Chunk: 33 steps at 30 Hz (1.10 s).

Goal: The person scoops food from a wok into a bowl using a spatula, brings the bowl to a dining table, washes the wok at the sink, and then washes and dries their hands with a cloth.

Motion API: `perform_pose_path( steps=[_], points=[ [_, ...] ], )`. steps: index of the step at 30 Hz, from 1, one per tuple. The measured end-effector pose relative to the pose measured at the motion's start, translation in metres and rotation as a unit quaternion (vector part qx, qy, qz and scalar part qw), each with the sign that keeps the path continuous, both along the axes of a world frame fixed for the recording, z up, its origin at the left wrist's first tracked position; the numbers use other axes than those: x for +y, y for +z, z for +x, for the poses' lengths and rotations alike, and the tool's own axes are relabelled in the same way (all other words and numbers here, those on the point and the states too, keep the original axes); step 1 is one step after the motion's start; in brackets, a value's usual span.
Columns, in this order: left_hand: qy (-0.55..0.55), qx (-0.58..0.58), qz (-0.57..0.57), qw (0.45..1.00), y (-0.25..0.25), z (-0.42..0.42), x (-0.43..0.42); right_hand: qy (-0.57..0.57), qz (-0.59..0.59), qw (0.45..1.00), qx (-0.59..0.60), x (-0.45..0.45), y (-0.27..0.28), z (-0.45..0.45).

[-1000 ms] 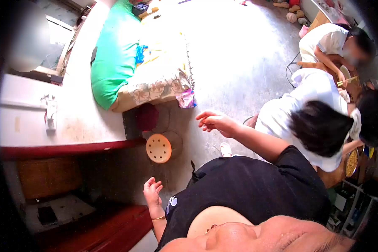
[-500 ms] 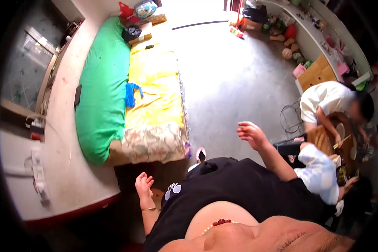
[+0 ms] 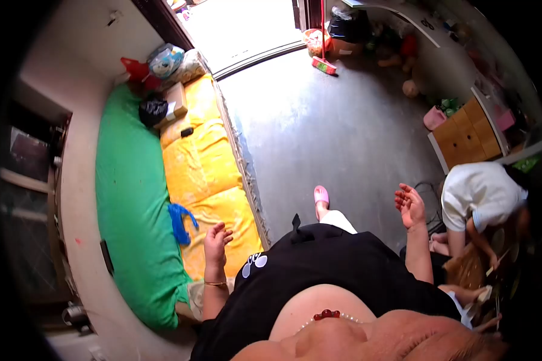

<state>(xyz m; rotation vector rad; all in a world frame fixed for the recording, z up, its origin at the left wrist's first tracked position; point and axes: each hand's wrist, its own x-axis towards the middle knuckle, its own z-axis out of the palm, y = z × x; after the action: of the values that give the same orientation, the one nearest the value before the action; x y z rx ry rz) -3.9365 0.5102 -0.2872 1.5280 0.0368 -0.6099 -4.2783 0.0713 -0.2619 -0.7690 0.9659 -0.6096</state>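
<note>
My left hand [image 3: 217,243] is raised at the left of my body, fingers loosely apart and slightly curled, with nothing in it. It appears in front of the yellow cover [image 3: 205,162] of the sofa, and a bracelet circles the wrist. On the other side, my right hand [image 3: 410,206] hangs over the grey floor, palm partly showing, fingers apart and empty. Neither hand touches an object. One pink shoe [image 3: 321,196] shows on my foot beyond the black shirt [image 3: 343,256].
A green cover [image 3: 129,198] lies along the sofa's back, with a blue bag [image 3: 179,224] beside it. At the right, a person in white [image 3: 479,192] leans over a low table near a wooden cabinet [image 3: 467,139]. A red-handled broom [image 3: 324,65] stands by the doorway.
The view has swung toward the doorway and sofa. My right hand has moved outward to the right, away from my left hand. The pink shoe is farther forward, and both hands remain empty.
</note>
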Motion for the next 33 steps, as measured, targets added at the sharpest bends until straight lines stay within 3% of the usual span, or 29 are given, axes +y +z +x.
perform_pose_path(
  steps=[3, 7, 17, 21, 26, 27, 33],
  points=[
    [0.066, 0.058, 0.003, 0.996, 0.029, 0.054, -0.069, 0.007, 0.021, 1.000, -0.003, -0.081, 0.016, 0.086],
    [0.098, 0.029, 0.024, 0.994, 0.062, 0.132, -0.122, 0.100, 0.001, 0.995, -0.005, -0.167, 0.049, 0.218],
    [0.176, 0.032, -0.007, 0.984, 0.030, 0.377, -0.235, 0.237, -0.020, 0.970, -0.048, -0.278, 0.055, 0.570],
    [0.207, 0.047, -0.040, 0.976, 0.007, 0.516, -0.286, 0.152, 0.033, 0.988, 0.015, -0.348, 0.027, 0.668],
    [0.133, 0.031, -0.027, 0.990, 0.066, 0.669, -0.373, 0.031, 0.127, 0.988, 0.079, -0.448, 0.004, 0.725],
    [0.130, 0.030, -0.032, 0.990, 0.072, 0.696, -0.390, 0.020, 0.146, 0.985, 0.086, -0.477, -0.021, 0.724],
    [0.138, 0.023, -0.089, 0.986, 0.079, 0.841, -0.508, -0.098, 0.224, 0.946, 0.214, -0.580, -0.099, 0.790]
  ],
)
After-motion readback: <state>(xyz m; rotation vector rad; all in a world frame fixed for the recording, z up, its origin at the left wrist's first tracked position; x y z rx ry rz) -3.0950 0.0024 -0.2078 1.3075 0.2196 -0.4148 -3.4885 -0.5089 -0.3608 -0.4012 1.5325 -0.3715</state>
